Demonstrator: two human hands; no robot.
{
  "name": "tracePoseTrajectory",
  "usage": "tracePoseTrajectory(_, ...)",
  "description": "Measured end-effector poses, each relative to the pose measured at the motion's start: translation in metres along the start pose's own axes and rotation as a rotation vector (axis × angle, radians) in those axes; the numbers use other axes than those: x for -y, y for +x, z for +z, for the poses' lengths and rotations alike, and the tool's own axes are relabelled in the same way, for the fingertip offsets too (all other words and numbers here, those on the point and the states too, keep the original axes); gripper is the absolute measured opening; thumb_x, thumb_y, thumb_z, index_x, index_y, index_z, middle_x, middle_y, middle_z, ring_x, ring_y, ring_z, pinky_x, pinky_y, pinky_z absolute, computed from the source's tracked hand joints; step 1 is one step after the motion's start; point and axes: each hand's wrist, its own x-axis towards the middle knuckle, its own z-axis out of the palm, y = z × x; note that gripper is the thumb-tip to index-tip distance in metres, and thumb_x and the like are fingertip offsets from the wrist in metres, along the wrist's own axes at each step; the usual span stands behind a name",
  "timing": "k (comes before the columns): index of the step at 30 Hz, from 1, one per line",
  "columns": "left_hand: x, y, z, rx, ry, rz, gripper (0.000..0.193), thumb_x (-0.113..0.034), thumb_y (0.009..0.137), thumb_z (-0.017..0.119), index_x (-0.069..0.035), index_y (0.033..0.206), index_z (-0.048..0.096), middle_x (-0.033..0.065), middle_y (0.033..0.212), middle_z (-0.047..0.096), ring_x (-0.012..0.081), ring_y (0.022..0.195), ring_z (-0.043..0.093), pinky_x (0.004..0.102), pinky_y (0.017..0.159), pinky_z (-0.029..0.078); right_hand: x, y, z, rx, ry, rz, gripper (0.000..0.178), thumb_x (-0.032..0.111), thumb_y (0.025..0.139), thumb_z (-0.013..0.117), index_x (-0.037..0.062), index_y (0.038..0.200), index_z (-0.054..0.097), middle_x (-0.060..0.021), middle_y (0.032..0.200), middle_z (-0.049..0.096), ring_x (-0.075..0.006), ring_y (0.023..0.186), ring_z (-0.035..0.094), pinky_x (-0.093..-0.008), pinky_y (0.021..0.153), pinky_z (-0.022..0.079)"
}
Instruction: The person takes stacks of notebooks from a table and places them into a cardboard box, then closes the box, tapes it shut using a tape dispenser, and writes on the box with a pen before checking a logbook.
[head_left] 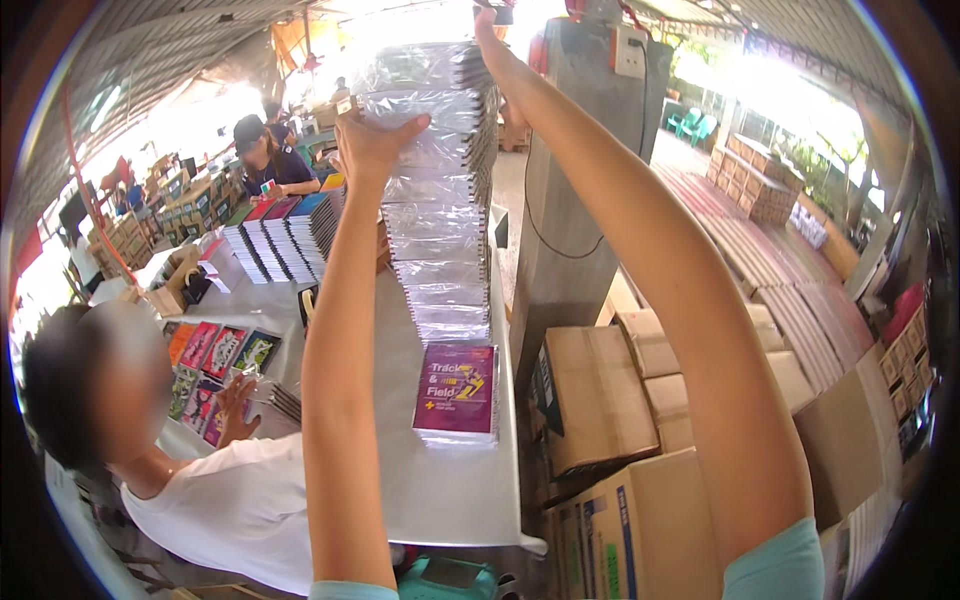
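A tall stack of plastic-wrapped notebooks [435, 220] stands on the table, dark spiral edges along its right side. My left hand [375, 145] is up at the stack's upper left corner, thumb stretched across the near face and fingers bent round the left side. High above, by the stack's top right, my right hand [487, 22] is partly cut by the upper edge; its fingers look closed by a small dark thing [503, 14] that I cannot make out. A shorter pile of purple-covered notebooks [456, 398] sits in front of the tall stack.
A grey pillar [565, 170] with a socket and cable rises right of the table [440, 505]. Cardboard boxes [600, 400] fill the lower right. At left, a person in a white shirt [235, 500] handles notebooks; another person [275, 165] works behind notebook piles [285, 235].
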Motion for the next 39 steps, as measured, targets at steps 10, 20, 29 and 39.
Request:
tracePoseTrajectory(10,-0.027,-0.077,-0.033,0.319,-1.520,-0.585,0.052,-0.047,0.090,0.059,-0.004,0.117,0.057,0.0093,0.101,0.062,0.0250,0.089,0.063,0.0457,0.080,0.055,0.002,-0.098,-0.039,0.126,0.385,0.041,0.047,0.043,0.081,0.062,0.0120,0.117,0.060,-0.0072,0.110,0.062,-0.0207,0.095,0.060,-0.0385,0.080,0.050)
tracePoseTrajectory(20,-0.184,-0.324,-0.161,0.636,-1.203,-0.309,0.087,-0.009,0.073,0.082,-0.004,0.142,0.029,0.0132,0.120,0.058,0.0237,0.108,0.060,0.0351,0.094,0.049,-0.161,-0.376,-0.090,0.221,1.098,0.047,0.050,0.028,0.090,0.062,0.0030,0.131,0.049,-0.0120,0.115,0.062,-0.0244,0.105,0.062,-0.0382,0.092,0.051)
tracePoseTrajectory(29,-0.300,-0.456,-0.148,0.855,-1.230,-0.424,0.096,-0.007,0.061,0.085,0.002,0.140,0.032,0.0179,0.120,0.056,0.0262,0.108,0.061,0.0392,0.092,0.052,-0.184,-0.555,-0.228,0.032,1.064,0.049,0.052,0.024,0.088,0.064,-0.0005,0.131,0.048,-0.0186,0.119,0.063,-0.0256,0.103,0.065,-0.0358,0.092,0.054)
tracePoseTrajectory(39,-0.317,-0.586,-0.101,0.626,-1.488,-0.604,0.065,-0.018,0.078,0.062,0.003,0.136,0.040,0.0225,0.124,0.056,0.0338,0.111,0.060,0.0473,0.092,0.053,-0.198,-0.750,-0.492,-0.723,-0.620,-0.121,0.091,0.014,0.069,0.082,0.0068,0.147,0.035,-0.0168,0.110,0.065,-0.0271,0.097,0.065,-0.0345,0.087,0.051)
